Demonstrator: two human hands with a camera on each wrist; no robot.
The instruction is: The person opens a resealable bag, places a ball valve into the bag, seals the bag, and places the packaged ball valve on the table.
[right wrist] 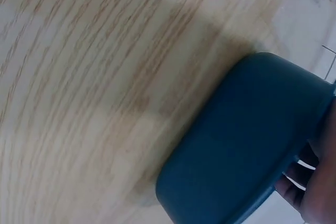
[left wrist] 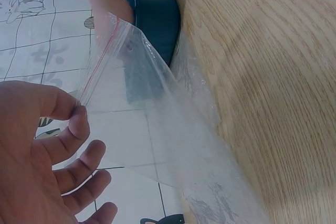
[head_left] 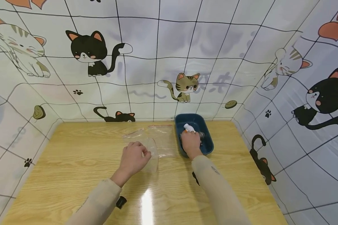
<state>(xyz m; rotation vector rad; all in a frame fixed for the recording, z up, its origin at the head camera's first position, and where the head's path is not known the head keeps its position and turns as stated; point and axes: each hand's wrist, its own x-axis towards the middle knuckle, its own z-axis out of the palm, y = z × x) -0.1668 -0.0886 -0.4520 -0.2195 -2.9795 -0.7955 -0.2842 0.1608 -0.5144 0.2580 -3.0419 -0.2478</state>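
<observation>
My left hand [head_left: 135,157] pinches the top edge of a clear zip-lock bag [left wrist: 152,114] between thumb and forefinger, its other fingers loosely bent. The bag hangs slanting over the table, with a red line along its seal. Beside it a second clear zip-lock bag [head_left: 164,140] lies flat on the table. My right hand [head_left: 191,142] reaches down into a dark blue bin [head_left: 209,147]. A white object [head_left: 188,127] and a greyish rounded one [head_left: 201,135] lie close to its fingers. Its fingertips are hidden, and whether they grip something is not visible.
The wooden table [head_left: 81,156] meets a cat-printed curtain [head_left: 155,72] at the back and sides. The bin stands near the back edge, right of the bags. A small black object [head_left: 121,202] shows by the left sleeve.
</observation>
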